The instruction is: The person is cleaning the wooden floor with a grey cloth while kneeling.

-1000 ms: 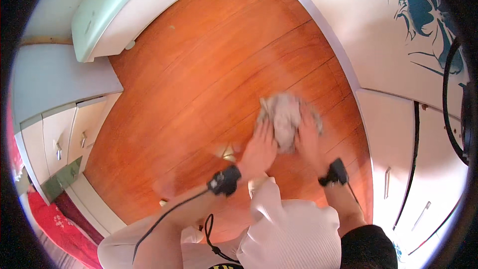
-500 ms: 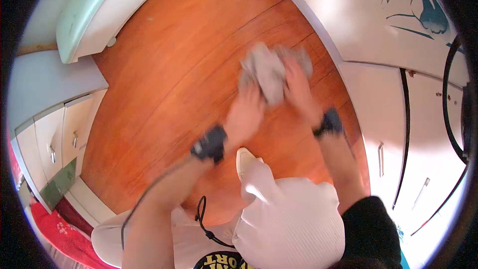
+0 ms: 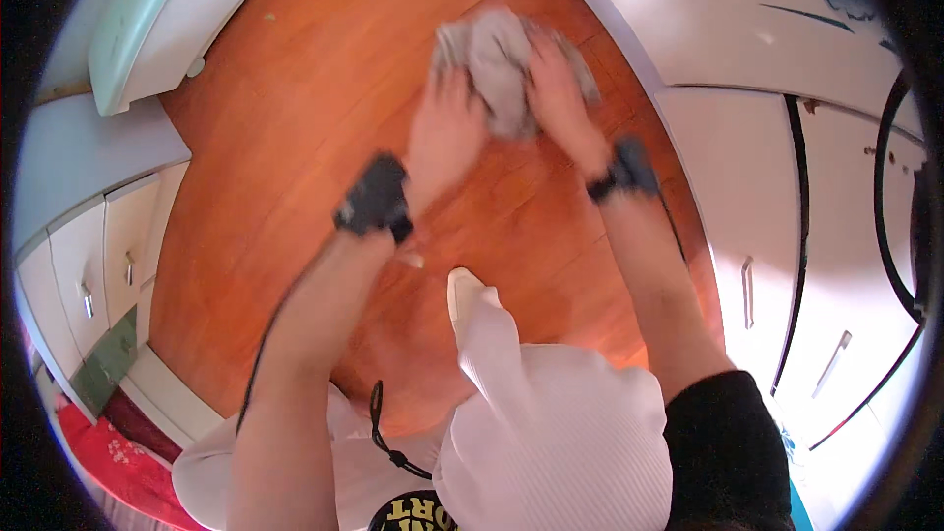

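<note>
Fingers extended and uncurled, the bare left hand [image 3: 447, 126] and bare right hand [image 3: 564, 103] lie over a crumpled grey cloth [image 3: 500, 54] on glossy orange-brown wooden floor [image 3: 305, 118].

You are wearing a chunky black band [image 3: 376, 199] on your left wrist, a thin dark cable [image 3: 264, 339] running from it, a matching right band [image 3: 627, 171], a black right sleeve [image 3: 728, 447], pale ribbed trousers [image 3: 565, 433], a cream shoe [image 3: 458, 293] and a looped black cord [image 3: 378, 425].
</note>
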The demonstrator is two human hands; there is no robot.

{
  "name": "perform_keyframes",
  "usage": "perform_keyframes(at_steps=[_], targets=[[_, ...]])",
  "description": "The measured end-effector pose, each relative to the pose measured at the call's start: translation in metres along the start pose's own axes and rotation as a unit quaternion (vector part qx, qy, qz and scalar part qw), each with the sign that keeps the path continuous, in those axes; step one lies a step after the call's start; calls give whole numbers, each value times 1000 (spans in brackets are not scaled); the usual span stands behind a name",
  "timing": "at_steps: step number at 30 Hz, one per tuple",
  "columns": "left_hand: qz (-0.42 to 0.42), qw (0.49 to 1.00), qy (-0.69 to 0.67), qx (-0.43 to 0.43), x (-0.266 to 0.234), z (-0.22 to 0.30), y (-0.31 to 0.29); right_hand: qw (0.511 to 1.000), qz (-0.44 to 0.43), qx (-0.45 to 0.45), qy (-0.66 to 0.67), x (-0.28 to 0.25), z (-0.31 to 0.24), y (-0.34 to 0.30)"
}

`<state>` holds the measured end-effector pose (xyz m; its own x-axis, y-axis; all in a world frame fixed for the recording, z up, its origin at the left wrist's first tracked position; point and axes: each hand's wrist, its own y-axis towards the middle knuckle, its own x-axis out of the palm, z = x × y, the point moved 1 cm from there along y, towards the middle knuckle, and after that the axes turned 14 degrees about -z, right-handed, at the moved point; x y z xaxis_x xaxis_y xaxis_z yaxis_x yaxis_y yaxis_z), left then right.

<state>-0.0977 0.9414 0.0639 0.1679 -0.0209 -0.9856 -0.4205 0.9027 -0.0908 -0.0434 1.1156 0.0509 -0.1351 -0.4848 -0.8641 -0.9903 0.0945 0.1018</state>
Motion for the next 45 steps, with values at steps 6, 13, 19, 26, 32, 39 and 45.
perform_keyframes(at_steps=[6, 13, 19, 26, 32, 39, 45], targets=[[-34, 997, -62, 11, -10, -18, 17, 997, -68, 15, 36, 6, 6, 59], [-197, 964, -85, 159, 11, 134, -93, 983, -120, 131, 44, -16, -26, -220], [-167, 963, -51, 203, 10, 185, -87, 962, -109, 237, 84, -32, -18, -254], [-67, 994, -7, 80, 0, 86, -5, 998, -12, 52, 21, -27, 24, -53], [-130, 978, -82, 141, 10, 111, -46, 996, -59, 70, 23, -15, 18, -106], [-208, 954, -62, 207, 18, 170, -130, 968, -144, 198, 51, -25, -47, -272], [-173, 979, -44, 101, 6, 109, -50, 994, -79, 66, 33, -23, -2, -109]])
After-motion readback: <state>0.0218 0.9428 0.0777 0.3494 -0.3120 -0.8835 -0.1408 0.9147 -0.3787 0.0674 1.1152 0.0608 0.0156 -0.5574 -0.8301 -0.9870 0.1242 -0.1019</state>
